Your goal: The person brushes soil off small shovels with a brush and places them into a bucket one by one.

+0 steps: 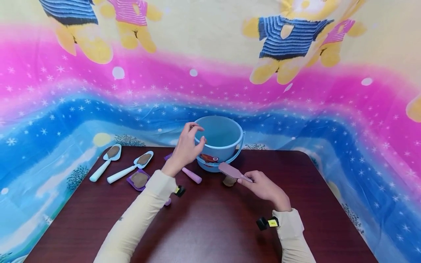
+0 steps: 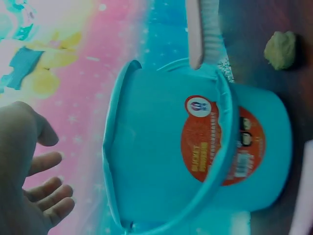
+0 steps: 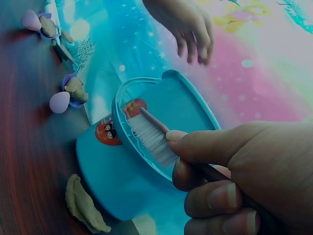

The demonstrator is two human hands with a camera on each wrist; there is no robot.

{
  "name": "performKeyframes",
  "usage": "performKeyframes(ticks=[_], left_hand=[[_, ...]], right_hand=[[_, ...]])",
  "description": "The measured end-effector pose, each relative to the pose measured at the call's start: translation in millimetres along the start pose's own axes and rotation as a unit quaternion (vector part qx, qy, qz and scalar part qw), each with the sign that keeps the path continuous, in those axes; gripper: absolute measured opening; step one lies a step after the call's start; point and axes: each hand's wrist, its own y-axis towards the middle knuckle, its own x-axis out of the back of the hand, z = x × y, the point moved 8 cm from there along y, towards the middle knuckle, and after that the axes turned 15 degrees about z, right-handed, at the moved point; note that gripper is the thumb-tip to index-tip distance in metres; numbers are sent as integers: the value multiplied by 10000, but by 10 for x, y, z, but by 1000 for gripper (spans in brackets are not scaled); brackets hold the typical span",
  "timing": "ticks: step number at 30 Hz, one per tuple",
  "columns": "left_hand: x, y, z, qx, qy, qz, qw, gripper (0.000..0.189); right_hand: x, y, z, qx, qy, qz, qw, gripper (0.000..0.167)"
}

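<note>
A blue bucket (image 1: 218, 146) with a red label and a handle hanging at its front stands toward the back of the table. My left hand (image 1: 188, 146) hovers at its left rim, fingers loosely bent with nothing in them; the left wrist view shows this hand (image 2: 41, 171) apart from the bucket. My right hand (image 1: 263, 185) grips a pink brush (image 1: 230, 171) by its handle. White bristles (image 3: 152, 139) overlap the bucket in the right wrist view. Below the brush, a brown clay-like lump (image 1: 229, 181) lies on the table near the bucket's base.
To the left lie two pale blue toy shovels (image 1: 113, 151) (image 1: 144, 158) bearing brown lumps. A purple shovel (image 1: 139, 179) also bears one; its handle is partly behind my left arm. Another pink-handled shovel (image 1: 192, 175) lies beside the bucket. A patterned cloth (image 1: 210, 87) hangs behind the table.
</note>
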Motion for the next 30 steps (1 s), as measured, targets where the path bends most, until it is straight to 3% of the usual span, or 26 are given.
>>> performKeyframes(ticks=[3,7,15,23,30], left_hand=[[30,-244,64,122,142,-227,9996,25],[-20,-571,245,658,459,-225,9965,23],[-210,-1135,620,1694,1315,30,9767,16],[-310,-1500,895,2350,2085,468,9482,31],[-293,-1694,1040,2795,1922,838,9370,38]], right_hand=[[-8,6,1,15,1,22,10000,24],[-12,19,-1,5,13,36,10000,23],[-31,26,-9,-22,21,40,10000,23],[-65,49,-23,-67,7,88,9999,23],[-77,69,-24,-129,3,115,9999,23]])
